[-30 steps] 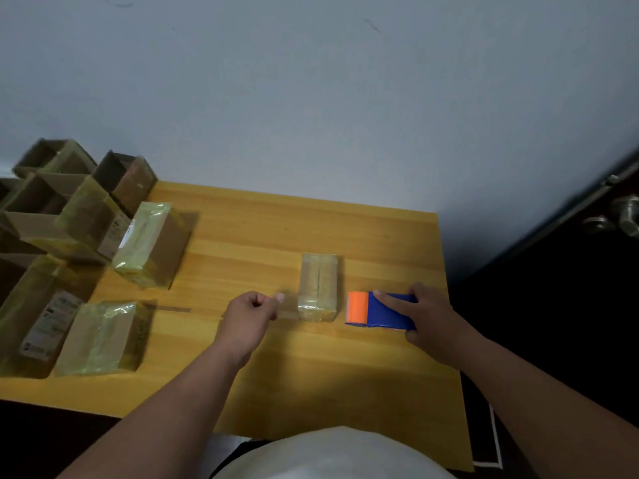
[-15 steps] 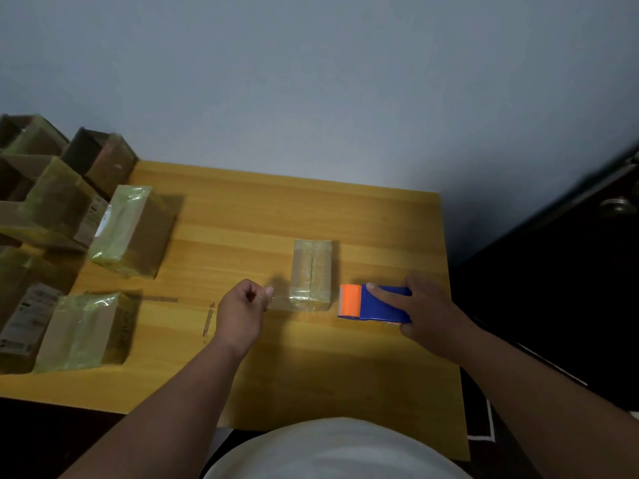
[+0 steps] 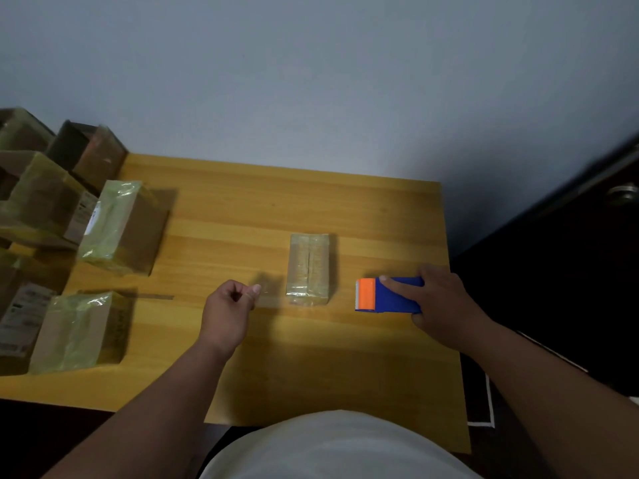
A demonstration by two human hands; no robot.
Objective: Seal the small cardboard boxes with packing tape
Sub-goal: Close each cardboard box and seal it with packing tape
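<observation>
Now hands (image 3: 226, 314) stretch tape (image 3: 268, 294) beside box (image 3: 309, 269)

There is one view only, from the camera on my head, so it shares its scene with no other view. It looks forward and steeply down over my chest onto the wooden table (image 3: 380, 209), which runs away from me to the grey wall (image 3: 311, 81) filling the upper half. My forearms enter from the bottom edge, with my left hand (image 3: 226, 316) and right hand (image 3: 441, 302) at mid-frame. The wide angle takes in the stacked boxes (image 3: 45, 209) at the far left edge and a dark door (image 3: 570, 254) on the right.
</observation>
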